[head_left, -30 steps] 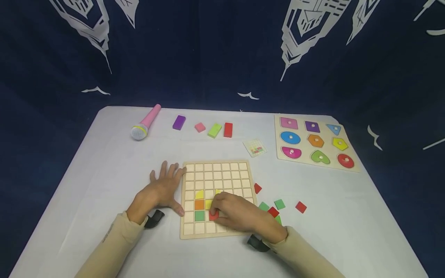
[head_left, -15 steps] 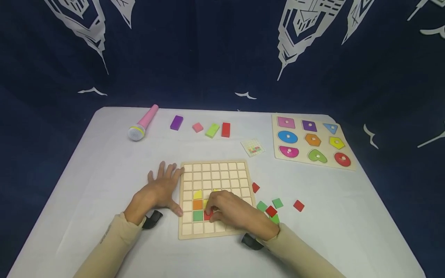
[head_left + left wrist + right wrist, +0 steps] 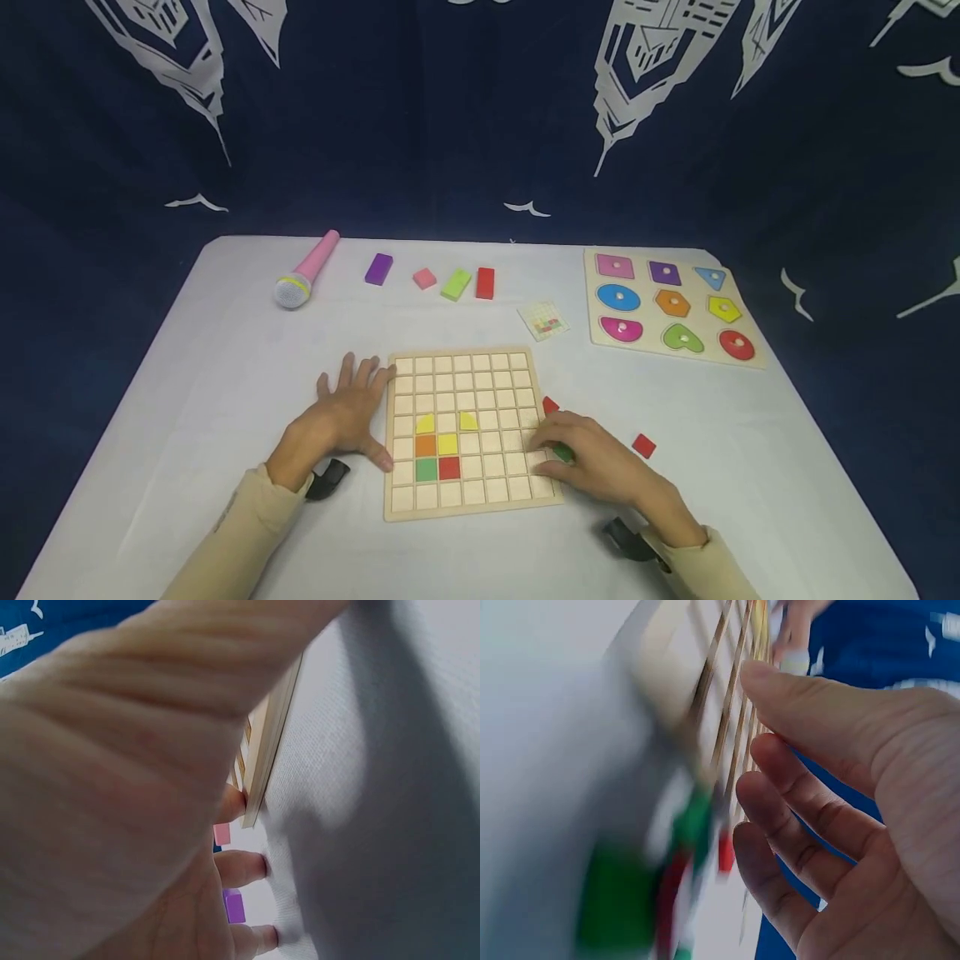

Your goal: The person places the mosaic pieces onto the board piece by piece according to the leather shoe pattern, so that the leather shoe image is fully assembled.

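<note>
- The grid board (image 3: 491, 442) lay flat at lower centre, its left edge running nearly straight up the frame, its right edge leaning toward upper left; nearly square, it showed no clear long axis.
- The left hand (image 3: 345, 417), left of centre, touched its left edge, fingers spread.
- The right hand (image 3: 592, 462), lower right, was over its right edge, fingers loosely bent, gripping nothing.
- A white table (image 3: 217, 375) spread below; dark blue cloth (image 3: 420, 108) with white drawings filled the top.

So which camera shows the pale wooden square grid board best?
The head view: the pale wooden square grid board appears nearly whole, its grid clear. The left wrist view shows only an edge strip; the right wrist view, a slanted, partly blurred stretch.
</note>
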Action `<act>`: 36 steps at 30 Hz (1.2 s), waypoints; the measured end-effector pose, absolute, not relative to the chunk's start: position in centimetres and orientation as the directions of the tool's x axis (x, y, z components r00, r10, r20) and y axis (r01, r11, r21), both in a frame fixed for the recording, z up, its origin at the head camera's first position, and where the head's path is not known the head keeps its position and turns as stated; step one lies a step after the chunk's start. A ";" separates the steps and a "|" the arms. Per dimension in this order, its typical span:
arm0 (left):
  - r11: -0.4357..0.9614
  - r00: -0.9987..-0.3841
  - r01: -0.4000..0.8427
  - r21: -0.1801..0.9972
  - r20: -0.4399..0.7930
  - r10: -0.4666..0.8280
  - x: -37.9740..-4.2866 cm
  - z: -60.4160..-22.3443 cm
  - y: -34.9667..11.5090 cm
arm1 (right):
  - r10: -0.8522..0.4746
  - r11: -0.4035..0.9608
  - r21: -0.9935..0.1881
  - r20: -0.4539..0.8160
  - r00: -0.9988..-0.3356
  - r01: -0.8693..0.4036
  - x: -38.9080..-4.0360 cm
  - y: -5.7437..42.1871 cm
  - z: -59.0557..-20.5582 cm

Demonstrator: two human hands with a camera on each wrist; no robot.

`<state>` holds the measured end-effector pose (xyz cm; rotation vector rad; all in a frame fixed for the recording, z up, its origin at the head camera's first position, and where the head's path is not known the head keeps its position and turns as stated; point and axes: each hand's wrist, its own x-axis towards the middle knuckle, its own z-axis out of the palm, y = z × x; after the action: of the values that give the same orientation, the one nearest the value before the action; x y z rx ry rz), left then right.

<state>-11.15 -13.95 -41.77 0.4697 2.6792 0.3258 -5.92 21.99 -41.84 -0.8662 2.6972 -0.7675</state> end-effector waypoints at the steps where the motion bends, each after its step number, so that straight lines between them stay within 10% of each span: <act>1: 0.916 -0.863 0.276 0.292 -0.343 0.370 -11.1 -41.8 -13.9 | -0.564 0.711 -0.533 -0.043 -0.824 -0.459 -5.8 22.9 -41.9; 18: 0.917 -0.871 0.273 0.291 -0.330 0.364 -11.0 -42.0 -13.9 | -0.385 0.828 -0.473 -0.088 -0.919 -0.301 -4.7 26.4 -41.8; 36: 0.916 -0.868 0.267 0.298 -0.338 0.363 -11.1 -41.9 -13.9 | -0.728 0.610 -0.534 -0.086 -0.680 -0.586 -5.9 15.5 -41.4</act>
<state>-11.05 -13.92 -41.94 0.4602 2.6839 0.3406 -5.94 15.51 -41.40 -1.0677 2.5433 -0.6872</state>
